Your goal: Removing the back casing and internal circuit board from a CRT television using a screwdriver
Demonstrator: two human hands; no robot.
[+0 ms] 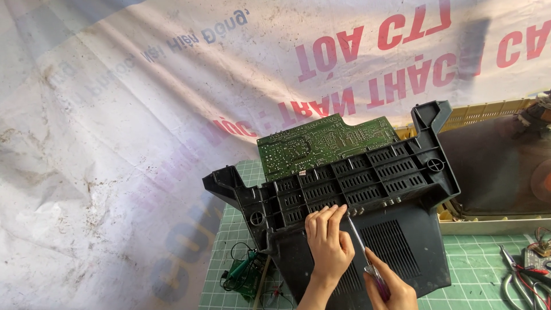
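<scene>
A dark grey plastic television back casing point(396, 241) lies on a green cutting mat, its slotted vent panel facing up. A green circuit board point(321, 143) stands out of its far side. My left hand point(328, 244) rests flat on the casing, fingertips at the row of sockets by the vents. My right hand point(390, 290) grips a screwdriver point(361, 247) with a purple translucent handle. Its shaft points up toward those sockets, the tip just beside my left fingertips.
A worn white banner with red and blue lettering point(115, 143) covers the left and back. A green cutting mat point(493, 258) lies underneath. Pliers and wires point(516, 281) sit at the right edge. A green tool with leads point(241, 275) lies left of the casing. A screen unit point(499, 166) stands at right.
</scene>
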